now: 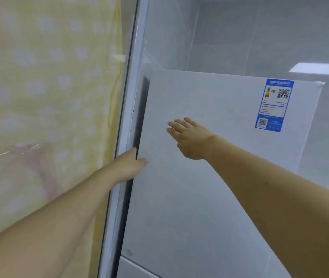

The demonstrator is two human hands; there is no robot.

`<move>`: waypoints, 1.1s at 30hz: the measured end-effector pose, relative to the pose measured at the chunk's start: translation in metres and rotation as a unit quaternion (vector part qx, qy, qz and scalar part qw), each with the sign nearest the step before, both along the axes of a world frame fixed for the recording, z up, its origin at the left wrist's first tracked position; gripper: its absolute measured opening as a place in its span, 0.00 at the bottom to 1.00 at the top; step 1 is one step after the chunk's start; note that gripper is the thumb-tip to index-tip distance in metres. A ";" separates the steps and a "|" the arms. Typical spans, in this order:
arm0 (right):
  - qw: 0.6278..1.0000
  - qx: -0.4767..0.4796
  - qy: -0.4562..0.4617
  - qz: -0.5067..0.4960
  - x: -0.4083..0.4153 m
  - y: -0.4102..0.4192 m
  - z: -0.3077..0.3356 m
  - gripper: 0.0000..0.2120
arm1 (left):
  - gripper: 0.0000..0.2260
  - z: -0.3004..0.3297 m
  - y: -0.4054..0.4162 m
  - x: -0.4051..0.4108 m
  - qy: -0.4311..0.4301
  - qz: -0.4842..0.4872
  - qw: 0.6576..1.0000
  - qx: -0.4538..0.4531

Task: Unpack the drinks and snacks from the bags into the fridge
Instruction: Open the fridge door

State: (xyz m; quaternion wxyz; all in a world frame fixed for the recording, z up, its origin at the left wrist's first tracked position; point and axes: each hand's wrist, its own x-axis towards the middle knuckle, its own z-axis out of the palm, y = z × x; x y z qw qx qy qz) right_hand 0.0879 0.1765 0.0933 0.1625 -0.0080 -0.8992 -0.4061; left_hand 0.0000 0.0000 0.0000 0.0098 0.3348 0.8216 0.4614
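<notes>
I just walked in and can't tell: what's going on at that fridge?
A person stands at a white fridge door. The left hand grips the door's left edge, fingers hooked behind it and thumb on the front. The right hand lies open and flat against the door. A dark gap shows along that edge, but I can't tell whether the door is opening or closing. No bags, drinks or snacks are in view.

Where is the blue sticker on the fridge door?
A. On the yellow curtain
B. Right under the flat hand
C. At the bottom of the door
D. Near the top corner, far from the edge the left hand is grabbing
D: the blue sticker sits high on the fridge door by its upper right corner, while the left hand grips the door's left edge and the right hand lies flat mid-door.
</notes>
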 end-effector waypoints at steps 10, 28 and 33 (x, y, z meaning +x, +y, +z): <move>0.992 0.124 0.004 0.013 -0.125 0.009 0.018 0.29 | 0.27 -0.017 0.068 -0.098 -0.027 0.013 0.997 0.066; 0.986 0.143 0.022 0.081 -0.175 0.013 0.020 0.23 | 0.16 -0.036 0.105 -0.132 -0.072 0.064 0.970 0.223; 0.988 0.117 0.016 0.098 -0.174 0.015 0.022 0.22 | 0.16 -0.035 0.102 -0.130 -0.073 0.073 0.972 0.211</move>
